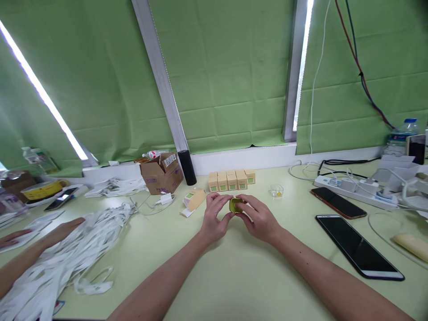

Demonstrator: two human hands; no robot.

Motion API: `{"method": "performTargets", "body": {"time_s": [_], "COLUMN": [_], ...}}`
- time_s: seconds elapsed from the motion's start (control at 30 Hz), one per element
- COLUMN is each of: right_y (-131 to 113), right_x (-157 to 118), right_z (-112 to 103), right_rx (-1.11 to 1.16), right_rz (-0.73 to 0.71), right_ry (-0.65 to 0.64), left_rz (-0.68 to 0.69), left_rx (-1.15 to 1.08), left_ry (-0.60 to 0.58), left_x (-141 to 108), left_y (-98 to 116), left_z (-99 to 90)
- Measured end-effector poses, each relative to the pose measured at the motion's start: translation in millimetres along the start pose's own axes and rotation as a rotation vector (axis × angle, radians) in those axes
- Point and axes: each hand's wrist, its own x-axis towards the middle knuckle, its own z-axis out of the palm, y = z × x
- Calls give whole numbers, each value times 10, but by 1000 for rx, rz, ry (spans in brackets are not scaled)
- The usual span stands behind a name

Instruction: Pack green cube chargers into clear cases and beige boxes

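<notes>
Between my hands is a small yellow-green, square, cup-shaped piece (236, 204), its open side facing me. My left hand (216, 218) grips its left edge between thumb and fingers. From the other side, the fingers of my right hand (261, 217) close on its right edge, with one fingertip at its opening. Just beyond stand several small kraft boxes (232, 180) with green label windows, lined up side by side. Left of my hands lies an opened or unfolded kraft box (194, 199). A small clear cup (277, 191) with something yellow inside sits to the right.
At left, another person's hand (68, 228) touches a heap of white straps (96, 236). A cardboard box (162, 173) and a black cylinder (187, 167) stand near the wall. Two phones, a larger one (357, 245) and a smaller one (337, 202), lie right, beside a power strip (354, 191).
</notes>
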Motion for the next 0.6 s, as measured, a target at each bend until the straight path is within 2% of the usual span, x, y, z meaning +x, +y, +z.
{"method": "performTargets", "body": {"time_s": [0.37, 0.6], "right_y": [-17, -4], "right_x": [40, 9], "right_z": [14, 29], "right_rx": [4, -2], "right_rz": [-49, -18], "right_ry": [-9, 6], "left_rz": [94, 112], "left_rx": [74, 86], "left_ry": [64, 53], "left_x": [1, 19], "left_y": [55, 54], "left_z": [3, -7]}}
